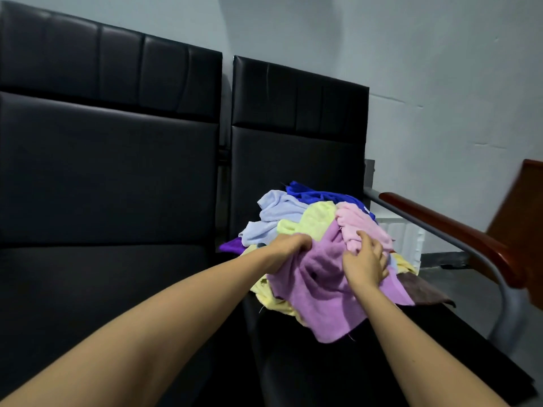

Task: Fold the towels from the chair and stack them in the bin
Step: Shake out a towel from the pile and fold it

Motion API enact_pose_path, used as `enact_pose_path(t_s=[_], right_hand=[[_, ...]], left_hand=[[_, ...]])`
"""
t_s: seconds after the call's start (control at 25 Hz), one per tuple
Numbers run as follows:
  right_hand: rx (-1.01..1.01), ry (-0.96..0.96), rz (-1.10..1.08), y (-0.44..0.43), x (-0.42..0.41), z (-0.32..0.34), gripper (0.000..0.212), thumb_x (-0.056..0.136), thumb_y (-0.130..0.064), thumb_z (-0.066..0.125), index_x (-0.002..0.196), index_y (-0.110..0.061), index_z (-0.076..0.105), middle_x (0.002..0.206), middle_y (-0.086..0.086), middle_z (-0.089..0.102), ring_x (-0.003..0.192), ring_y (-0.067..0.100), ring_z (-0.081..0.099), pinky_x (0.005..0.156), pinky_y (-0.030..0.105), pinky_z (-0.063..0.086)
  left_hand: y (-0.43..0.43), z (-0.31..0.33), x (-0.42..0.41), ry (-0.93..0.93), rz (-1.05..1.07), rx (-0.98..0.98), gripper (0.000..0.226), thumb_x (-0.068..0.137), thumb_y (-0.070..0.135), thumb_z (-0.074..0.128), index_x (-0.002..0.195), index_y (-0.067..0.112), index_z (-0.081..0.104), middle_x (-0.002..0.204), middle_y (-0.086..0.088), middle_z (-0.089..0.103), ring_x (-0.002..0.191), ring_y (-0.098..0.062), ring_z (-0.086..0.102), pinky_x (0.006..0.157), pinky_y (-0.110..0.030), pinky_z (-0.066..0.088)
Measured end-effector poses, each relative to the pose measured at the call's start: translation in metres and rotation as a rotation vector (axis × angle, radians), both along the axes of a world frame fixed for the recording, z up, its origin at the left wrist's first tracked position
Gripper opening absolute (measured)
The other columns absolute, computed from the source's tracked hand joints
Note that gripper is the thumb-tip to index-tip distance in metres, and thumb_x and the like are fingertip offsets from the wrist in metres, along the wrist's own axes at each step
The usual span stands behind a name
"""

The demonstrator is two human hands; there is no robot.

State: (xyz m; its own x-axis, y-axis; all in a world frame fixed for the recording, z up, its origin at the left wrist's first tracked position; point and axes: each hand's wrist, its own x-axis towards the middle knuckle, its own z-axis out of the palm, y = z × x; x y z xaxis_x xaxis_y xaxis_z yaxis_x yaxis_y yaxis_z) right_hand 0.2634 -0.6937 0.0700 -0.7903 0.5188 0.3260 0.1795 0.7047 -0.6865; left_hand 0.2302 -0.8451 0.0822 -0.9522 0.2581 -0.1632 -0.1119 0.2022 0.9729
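A heap of crumpled towels lies on the seat of the right black chair (296,148). On top and in front is a lilac towel (320,295); behind it are a pink towel (361,223), a pale yellow towel (314,217), a light blue towel (276,214) and a dark blue towel (320,195). My left hand (289,248) grips the lilac towel at its upper left edge. My right hand (364,259) rests on the lilac towel with curled fingers that bunch the cloth, just below the pink one. No bin is in view.
A second black chair (108,171) stands to the left. A red-brown wooden armrest (452,227) on a grey metal frame runs along the right side. A white ribbed object (402,233) stands by the wall behind the armrest. A dark brown cloth (420,292) lies at the seat's right edge.
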Motion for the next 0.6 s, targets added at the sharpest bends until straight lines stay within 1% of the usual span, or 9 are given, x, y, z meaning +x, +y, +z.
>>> enact_pose_path(t_s=[0.12,0.16,0.2,0.24,0.28,0.32,0.36,0.48,0.6], right_hand=[[0.035,-0.218,0.098,0.012,-0.010,-0.001,0.076,0.091,-0.013,0.047,0.149,-0.040,0.006,0.159,0.003,0.004,0.142,0.035,0.016,0.112,0.046,0.020],[0.025,-0.266,0.145,0.014,-0.017,-0.002,0.074,0.092,-0.011,0.046,0.151,-0.034,0.009,0.157,0.007,0.014,0.137,0.036,0.028,0.107,0.043,0.031],[0.001,-0.290,0.188,0.017,-0.027,-0.008,0.062,0.091,-0.009,0.044,0.149,-0.022,0.023,0.148,0.013,0.033,0.126,0.035,0.043,0.098,0.038,0.040],[-0.022,-0.307,0.201,0.020,-0.033,-0.009,0.041,0.093,-0.009,0.042,0.133,-0.006,0.043,0.130,0.019,0.050,0.108,0.032,0.054,0.088,0.032,0.045],[-0.057,-0.314,0.198,0.022,-0.040,-0.009,0.023,0.096,-0.010,0.038,0.105,0.003,0.055,0.105,0.021,0.056,0.088,0.027,0.055,0.077,0.024,0.045],[-0.103,-0.325,0.195,0.023,-0.041,-0.006,0.030,0.099,-0.012,0.033,0.078,-0.002,0.052,0.083,0.014,0.052,0.072,0.019,0.049,0.065,0.016,0.040],[-0.141,-0.314,0.185,0.026,-0.038,-0.006,0.036,0.101,-0.013,0.032,0.067,-0.013,0.044,0.072,0.004,0.045,0.066,0.014,0.044,0.057,0.012,0.033],[-0.074,-0.330,0.216,0.035,-0.034,-0.010,0.037,0.101,-0.016,0.034,0.065,-0.023,0.038,0.077,0.000,0.047,0.086,0.016,0.043,0.055,0.012,0.030],[-0.150,-0.337,0.233,0.031,-0.026,-0.019,0.026,0.099,-0.012,0.040,0.082,-0.007,0.060,0.107,0.017,0.063,0.091,0.020,0.048,0.065,0.027,0.037]], left_hand=[[0.007,0.001,0.004,-0.230,-0.388,-0.221,0.022,0.084,0.033,0.066,0.075,0.013,0.061,0.072,-0.005,0.067,0.068,-0.015,0.062,0.066,-0.024,0.051],[0.012,0.003,0.007,-0.281,-0.460,-0.309,0.024,0.087,0.031,0.062,0.073,0.011,0.060,0.064,-0.004,0.067,0.061,-0.013,0.062,0.064,-0.023,0.051],[0.017,0.007,0.009,-0.294,-0.489,-0.353,0.024,0.088,0.026,0.057,0.071,0.011,0.059,0.058,-0.003,0.065,0.055,-0.013,0.061,0.063,-0.023,0.050],[0.022,0.009,0.009,-0.303,-0.491,-0.307,0.024,0.088,0.023,0.053,0.069,0.010,0.061,0.056,-0.003,0.064,0.055,-0.014,0.062,0.065,-0.024,0.050],[0.024,0.011,0.009,-0.305,-0.465,-0.182,0.026,0.086,0.021,0.050,0.068,0.008,0.063,0.057,-0.005,0.064,0.058,-0.016,0.062,0.068,-0.024,0.050],[0.025,0.012,0.009,-0.319,-0.419,0.020,0.027,0.084,0.021,0.049,0.066,0.007,0.064,0.060,-0.007,0.064,0.061,-0.019,0.062,0.070,-0.025,0.050],[0.024,0.013,0.008,-0.343,-0.348,0.266,0.027,0.083,0.021,0.049,0.064,0.006,0.062,0.060,-0.008,0.061,0.061,-0.020,0.060,0.069,-0.026,0.051],[0.018,0.021,-0.001,-0.365,-0.133,0.918,0.037,0.082,0.019,0.045,0.050,0.006,0.058,0.053,-0.006,0.055,0.051,-0.019,0.058,0.060,-0.025,0.050],[0.022,0.035,0.005,-0.303,-0.067,1.089,0.019,0.075,0.016,0.049,0.058,0.009,0.053,0.058,-0.003,0.052,0.056,-0.016,0.056,0.065,-0.025,0.050]])
